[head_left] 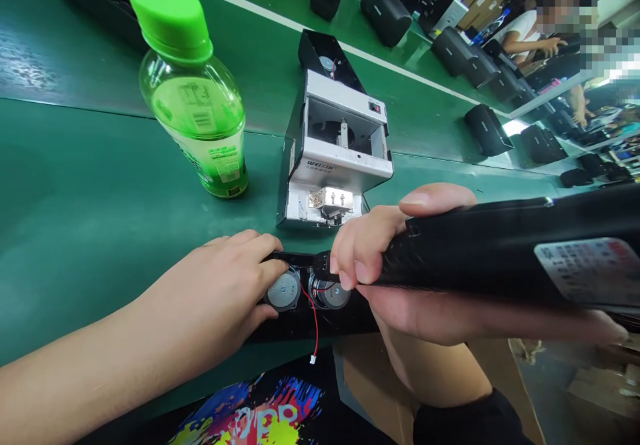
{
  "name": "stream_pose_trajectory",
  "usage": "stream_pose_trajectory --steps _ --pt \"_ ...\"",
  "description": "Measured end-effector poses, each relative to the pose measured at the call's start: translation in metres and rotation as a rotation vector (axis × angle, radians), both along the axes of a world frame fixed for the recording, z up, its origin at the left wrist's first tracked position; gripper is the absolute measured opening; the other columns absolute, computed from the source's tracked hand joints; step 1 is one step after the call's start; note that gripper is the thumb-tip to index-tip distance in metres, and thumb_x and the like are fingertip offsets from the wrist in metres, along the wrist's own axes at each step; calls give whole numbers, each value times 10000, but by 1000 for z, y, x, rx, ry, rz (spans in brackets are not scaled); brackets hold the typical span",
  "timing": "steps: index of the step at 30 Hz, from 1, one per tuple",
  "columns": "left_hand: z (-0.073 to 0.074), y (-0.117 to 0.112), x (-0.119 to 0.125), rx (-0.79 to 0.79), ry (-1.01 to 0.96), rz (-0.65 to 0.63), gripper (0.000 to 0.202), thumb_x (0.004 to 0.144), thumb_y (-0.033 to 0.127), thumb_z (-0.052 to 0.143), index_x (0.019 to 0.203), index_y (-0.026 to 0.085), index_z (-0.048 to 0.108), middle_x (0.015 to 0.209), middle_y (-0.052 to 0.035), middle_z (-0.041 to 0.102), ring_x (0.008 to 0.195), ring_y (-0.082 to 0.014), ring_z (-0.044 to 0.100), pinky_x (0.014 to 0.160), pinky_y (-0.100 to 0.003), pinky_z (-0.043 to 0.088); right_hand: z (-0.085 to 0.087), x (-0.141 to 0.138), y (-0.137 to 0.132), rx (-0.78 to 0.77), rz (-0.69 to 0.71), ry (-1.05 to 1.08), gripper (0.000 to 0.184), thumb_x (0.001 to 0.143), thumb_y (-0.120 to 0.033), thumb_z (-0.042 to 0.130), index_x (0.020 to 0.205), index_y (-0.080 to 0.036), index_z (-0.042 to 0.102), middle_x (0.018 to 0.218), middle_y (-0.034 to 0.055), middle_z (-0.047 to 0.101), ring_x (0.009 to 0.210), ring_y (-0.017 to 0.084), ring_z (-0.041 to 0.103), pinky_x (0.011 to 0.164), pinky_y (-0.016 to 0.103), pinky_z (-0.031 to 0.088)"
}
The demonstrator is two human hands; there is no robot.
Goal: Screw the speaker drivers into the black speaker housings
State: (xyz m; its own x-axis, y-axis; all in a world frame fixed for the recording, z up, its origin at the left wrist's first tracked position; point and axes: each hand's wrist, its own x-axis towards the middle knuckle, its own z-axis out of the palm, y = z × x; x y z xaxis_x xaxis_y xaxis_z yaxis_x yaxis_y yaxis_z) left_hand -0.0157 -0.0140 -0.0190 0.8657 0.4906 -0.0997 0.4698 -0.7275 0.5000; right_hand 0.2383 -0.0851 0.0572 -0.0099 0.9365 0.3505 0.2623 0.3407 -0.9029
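A black speaker housing lies at the near edge of the bench, with two round silver speaker drivers in it. From it a thin red wire hangs down to a small white plug. The fingers of my left hand curl over the housing's left end, beside the left driver. My right hand is wrapped around a black electric screwdriver held nearly level. Its nose reaches over the right driver near the housing's far edge. The bit tip cannot be made out.
Beyond the hands stands a silver screw feeder, with an open black housing behind it. A green-capped bottle stands at left on the green bench. Black speaker boxes line the far side, where another person works.
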Motion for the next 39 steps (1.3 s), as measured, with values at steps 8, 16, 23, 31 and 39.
stream_pose_trajectory --steps 8,16,23,31,39 --pt "-1 0 0 30 -36 -3 382 869 178 1042 1215 285 921 1304 -110 892 1149 -404 861 981 -641 765 -5 -3 1 -19 105 354 610 1128 -945 739 1273 -372 888 839 -22 856 696 235 789 687 427 674" --pt "-5 1 -1 84 -80 -13 395 837 175 1061 1190 277 918 1270 -107 898 1100 -396 868 917 -631 777 -9 -8 2 15 39 396 634 1104 -962 764 1267 -361 884 777 -35 843 620 224 758 614 423 633" --pt "-6 1 -3 102 -97 -26 424 843 196 1082 1231 262 926 1267 -107 897 1090 -393 870 902 -634 783 -11 -9 4 6 32 454 658 1061 -964 824 1276 -342 827 768 -50 849 595 213 758 587 404 634" --pt "-7 3 -4 119 -95 -34 417 856 192 1060 1245 257 924 1262 -101 896 1089 -380 873 887 -623 782 -15 -10 5 15 45 500 661 1048 -967 833 1286 -350 843 773 -41 854 593 209 753 578 390 627" --pt "-4 4 -1 114 -65 -40 410 863 203 1050 1250 267 930 1302 -109 902 1113 -384 874 902 -606 773 -14 -14 7 -26 48 530 621 997 -923 945 1210 -345 866 747 -42 859 546 215 718 556 383 565"
